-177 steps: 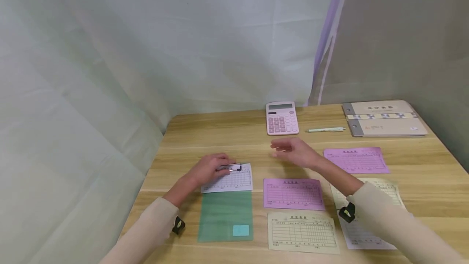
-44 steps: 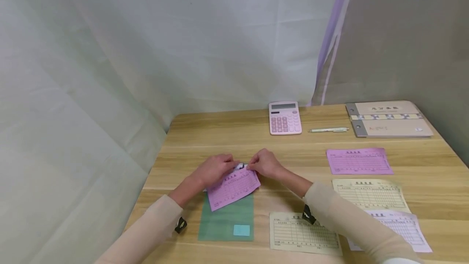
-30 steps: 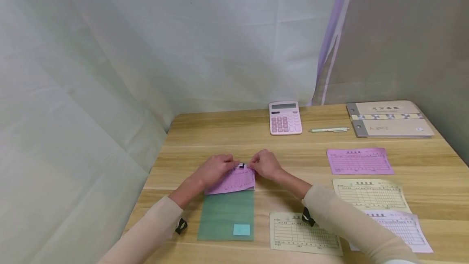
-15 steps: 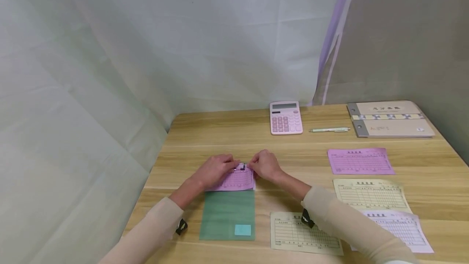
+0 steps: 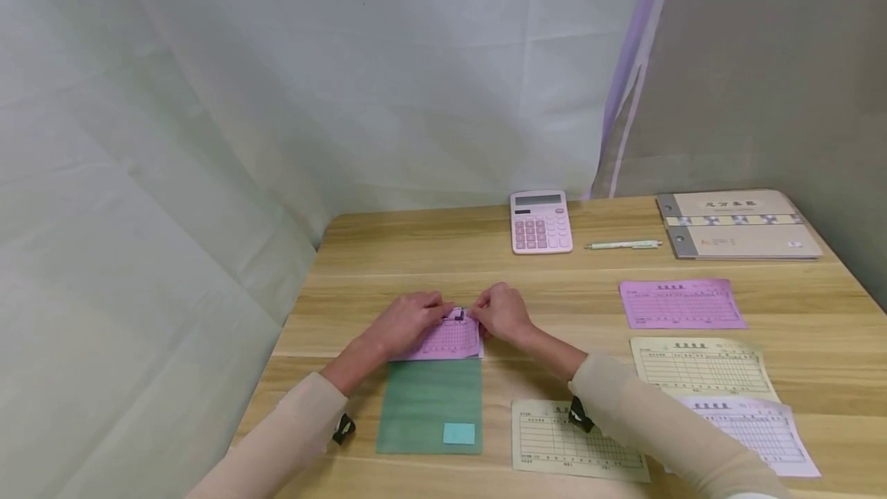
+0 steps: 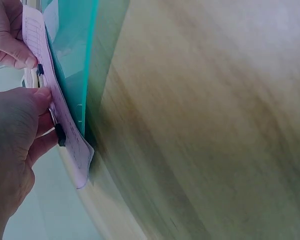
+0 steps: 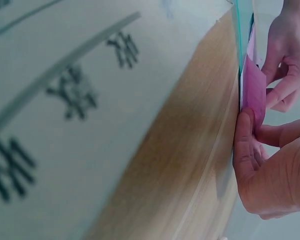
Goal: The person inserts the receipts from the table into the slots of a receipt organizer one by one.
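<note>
A translucent green clipboard (image 5: 430,405) lies on the table with a light-blue label near its lower edge. Under its wire clip (image 5: 458,316), which has black end caps, sits a pink receipt slip (image 5: 446,339) with a white slip's edge showing beneath. My left hand (image 5: 409,320) pinches the clip between thumb and fingers at the board's top, as the left wrist view shows. The slip's upper right corner is pinched by my right hand (image 5: 504,312); the right wrist view shows thumb and fingers on the pink slip (image 7: 254,90). The left palm hides the slip's left part.
A yellow slip (image 5: 578,441) lies right of the clipboard, partly under the right sleeve. Farther right are a pink slip (image 5: 682,305), another yellow slip (image 5: 703,368) and a white slip (image 5: 758,437). Behind stand a pink calculator (image 5: 541,223), a pen (image 5: 624,245) and a beige binder (image 5: 741,226).
The nearer pink slip went from the table to the clipboard, first slanted, then turned straight and slid up under the clip. In the last half second the hands hardly moved.
</note>
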Demonstrator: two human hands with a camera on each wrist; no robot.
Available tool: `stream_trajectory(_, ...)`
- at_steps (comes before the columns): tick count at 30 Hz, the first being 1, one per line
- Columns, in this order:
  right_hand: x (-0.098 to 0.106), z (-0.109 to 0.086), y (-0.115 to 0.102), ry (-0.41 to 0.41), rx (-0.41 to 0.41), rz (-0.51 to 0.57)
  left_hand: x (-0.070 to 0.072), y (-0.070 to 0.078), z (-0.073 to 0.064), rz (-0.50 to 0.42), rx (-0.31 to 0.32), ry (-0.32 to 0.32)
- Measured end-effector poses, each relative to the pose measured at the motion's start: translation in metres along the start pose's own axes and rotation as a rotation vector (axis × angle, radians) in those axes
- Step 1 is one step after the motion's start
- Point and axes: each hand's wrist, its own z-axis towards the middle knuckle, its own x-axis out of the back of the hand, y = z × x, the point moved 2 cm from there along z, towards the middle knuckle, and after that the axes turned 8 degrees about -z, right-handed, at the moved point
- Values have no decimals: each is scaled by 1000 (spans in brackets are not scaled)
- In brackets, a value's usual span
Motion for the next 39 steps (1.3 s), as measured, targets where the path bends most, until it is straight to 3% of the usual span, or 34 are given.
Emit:
stream_trajectory(5,4,3,1,-51,-8,14,1,0,0,-25,12,4)
stream_trajectory(12,18,8,-2,-85,17,-85,2,1,1,-33,54,-14)
stream_trajectory(18,15,6,-2,-197,-44,41,2,1,1,-23,44,-13)
stream_trajectory(26,7,5,2,-130,-95,127,2,2,1,8,39,-35)
stream_trajectory(39,5,3,0,-88,-90,87,0,-1,1,-6,31,-21)
